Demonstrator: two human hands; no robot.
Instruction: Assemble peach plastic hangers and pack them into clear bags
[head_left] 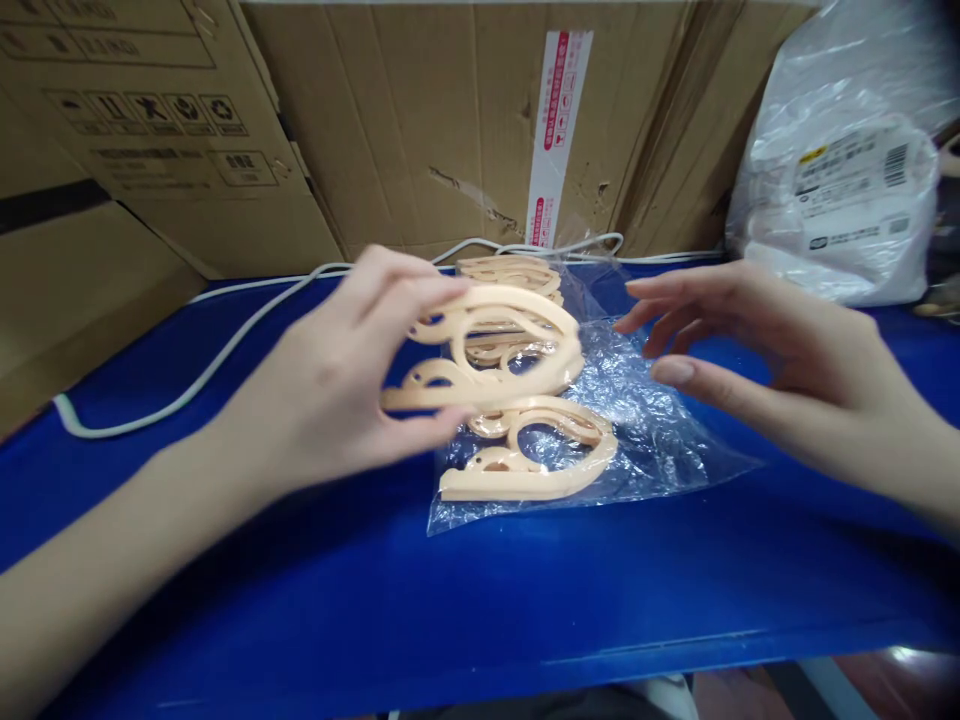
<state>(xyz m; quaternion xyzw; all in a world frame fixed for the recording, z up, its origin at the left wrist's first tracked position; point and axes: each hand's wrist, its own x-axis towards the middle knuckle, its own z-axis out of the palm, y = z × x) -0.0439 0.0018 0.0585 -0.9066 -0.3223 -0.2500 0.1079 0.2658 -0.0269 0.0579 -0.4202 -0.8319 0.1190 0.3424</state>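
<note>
My left hand (315,370) grips a beige folding hanger (561,322), thumb below and fingers above its left end. The hanger is plastic, with curved openwork, and is held over a clear plastic bag (652,430). Another beige hanger (525,487) lies nearer to me on the bag, its straight edge facing me. Behind the held one, several more beige hangers (510,268) are partly hidden. To the right of the bag, my right hand (787,350) hovers with fingers apart and slightly curled, holding nothing.
A blue tabletop (480,590) lies below, its front edge near me. Cardboard boxes (420,120) form a wall behind and at the left. A white cable (225,360) runs along the back. At the back right stands a plastic-wrapped white package (840,210) with a label.
</note>
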